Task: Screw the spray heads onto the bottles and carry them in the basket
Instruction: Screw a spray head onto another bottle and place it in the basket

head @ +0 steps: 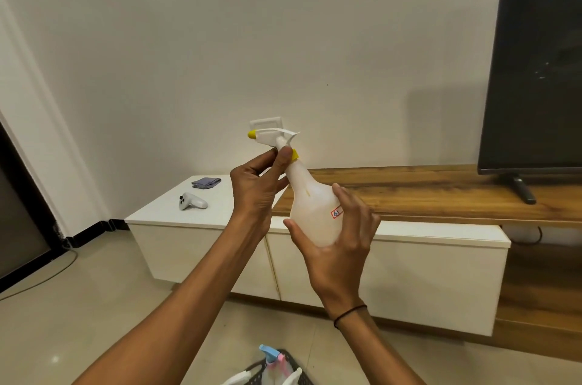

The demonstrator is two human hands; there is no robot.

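Bottle (315,214) up in the air, over the basket (280,375) — looks empty and light, smooth, maybe slippery. Right hand (340,246) wrapped round its fat belly; left hand (258,183) pinching the spray head (271,134) collar — best spot for twisting.

1. Basket (285,367): cut off by the lower picture edge; only its dark far rim shows.
2. Spray heads (274,359) in the basket: partly visible, their bottles out of view.
3. Yellow collar (295,154): largely hidden behind the left hand's fingers (283,161).
4. Television (535,63): cropped at the right and top edges.
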